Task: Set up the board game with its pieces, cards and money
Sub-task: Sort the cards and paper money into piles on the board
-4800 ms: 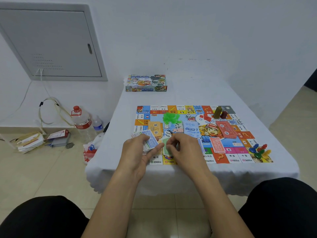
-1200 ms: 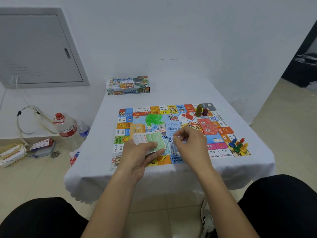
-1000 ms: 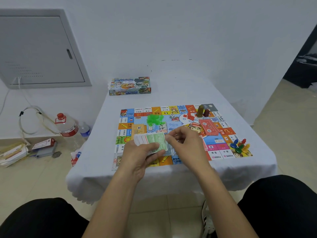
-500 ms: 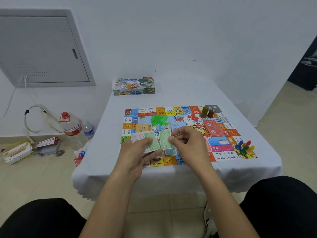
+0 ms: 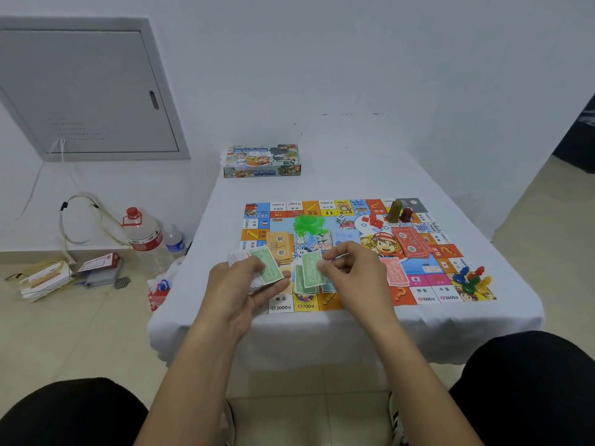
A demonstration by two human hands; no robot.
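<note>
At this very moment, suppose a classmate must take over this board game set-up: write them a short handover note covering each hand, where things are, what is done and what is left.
Left hand grips the stack of money, a green note on top.
Right hand pinches one green 500 note over the green pile on the board.
Done: board laid out; orange cards and red notes stacked, green houses and pawns on the board.
Left: deal the held stack out by colour. The box sits at the table's far end.
</note>
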